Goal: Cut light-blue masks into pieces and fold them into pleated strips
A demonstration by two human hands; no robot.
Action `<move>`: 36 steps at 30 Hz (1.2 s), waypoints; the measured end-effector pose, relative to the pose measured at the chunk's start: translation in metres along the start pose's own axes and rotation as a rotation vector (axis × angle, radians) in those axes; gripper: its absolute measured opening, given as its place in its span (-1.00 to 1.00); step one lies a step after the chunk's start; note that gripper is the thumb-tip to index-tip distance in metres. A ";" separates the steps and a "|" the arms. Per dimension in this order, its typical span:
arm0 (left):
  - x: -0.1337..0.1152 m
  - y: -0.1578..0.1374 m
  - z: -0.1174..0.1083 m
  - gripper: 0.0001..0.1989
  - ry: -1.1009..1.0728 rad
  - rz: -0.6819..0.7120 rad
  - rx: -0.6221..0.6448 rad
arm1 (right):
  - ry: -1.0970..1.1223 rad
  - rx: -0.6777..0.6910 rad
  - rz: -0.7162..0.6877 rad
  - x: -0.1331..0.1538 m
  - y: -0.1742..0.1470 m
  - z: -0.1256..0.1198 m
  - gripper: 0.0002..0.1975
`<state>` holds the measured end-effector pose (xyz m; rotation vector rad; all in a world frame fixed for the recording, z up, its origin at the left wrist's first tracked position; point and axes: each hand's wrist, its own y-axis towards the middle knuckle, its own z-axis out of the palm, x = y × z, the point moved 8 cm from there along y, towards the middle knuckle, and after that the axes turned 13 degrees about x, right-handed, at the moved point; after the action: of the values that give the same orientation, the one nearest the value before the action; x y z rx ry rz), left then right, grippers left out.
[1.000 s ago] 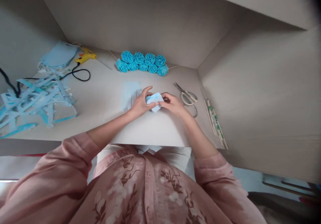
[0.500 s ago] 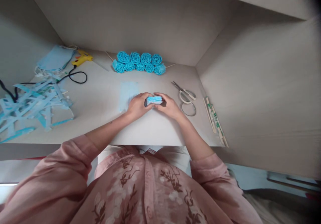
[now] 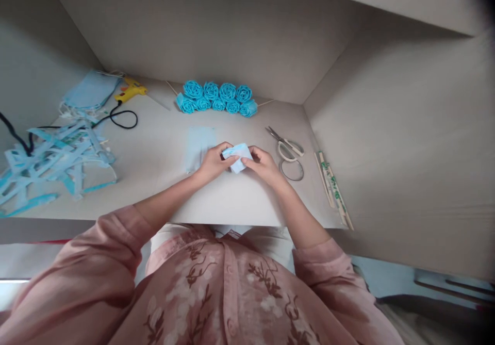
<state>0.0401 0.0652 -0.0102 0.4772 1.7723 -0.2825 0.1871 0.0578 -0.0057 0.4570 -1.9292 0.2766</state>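
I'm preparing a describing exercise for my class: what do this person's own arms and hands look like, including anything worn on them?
The left hand and right hand are ungloved, and no watch or bracelet shows. Loose pink sleeves end near the elbows, leaving both forearms bare.

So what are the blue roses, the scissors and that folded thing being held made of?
The blue roses look matte, like crinkly paper or thin cloth: their petals are wrinkled. The scissors seem to have metal blades, thin and dark grey, and smooth cream handles, maybe plastic. The folded thing looks like matte paper or cloth, with a ruffled edge; I can't tell which.
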 end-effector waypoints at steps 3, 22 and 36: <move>0.005 0.001 0.007 -0.77 -0.172 -0.058 0.086 | 0.169 -0.009 0.021 -0.006 -0.002 -0.005 -0.66; -0.013 -0.005 0.026 -0.78 0.861 0.355 0.192 | -0.632 -0.012 0.119 0.006 0.013 -0.020 -0.71; -0.007 -0.009 0.026 -0.78 0.846 0.273 0.277 | -0.778 0.202 0.293 0.005 -0.004 -0.009 -0.82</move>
<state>0.0603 0.0447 -0.0102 1.1503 2.4546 -0.1330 0.1951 0.0570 0.0022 0.4499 -2.7526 0.5441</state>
